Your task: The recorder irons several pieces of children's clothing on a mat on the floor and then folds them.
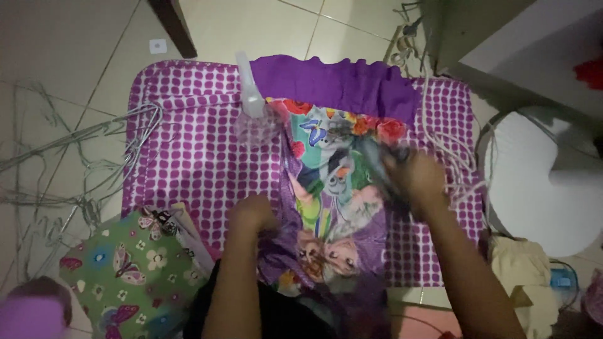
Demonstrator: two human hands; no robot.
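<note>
A purple garment (333, 94) with a colourful cartoon print lies flat on a purple-and-white dotted cloth (188, 144) spread on the tiled floor. My left hand (251, 216) is curled on the garment's left edge, gripping the fabric near its lower part. My right hand (418, 179) is on the garment's right side, closed around a dark, motion-blurred object (380, 163) that I cannot identify. A white cord (449, 147) runs from there toward the upper right. A clear spray bottle (251, 103) lies on the cloth just left of the garment's top.
Wire hangers (81, 144) lie tangled on the floor at left. A green butterfly-print fabric (125, 270) sits at lower left. A white round object (540, 182) and a pale yellow cloth (524, 263) are at right. A dark furniture leg (173, 25) stands at the top.
</note>
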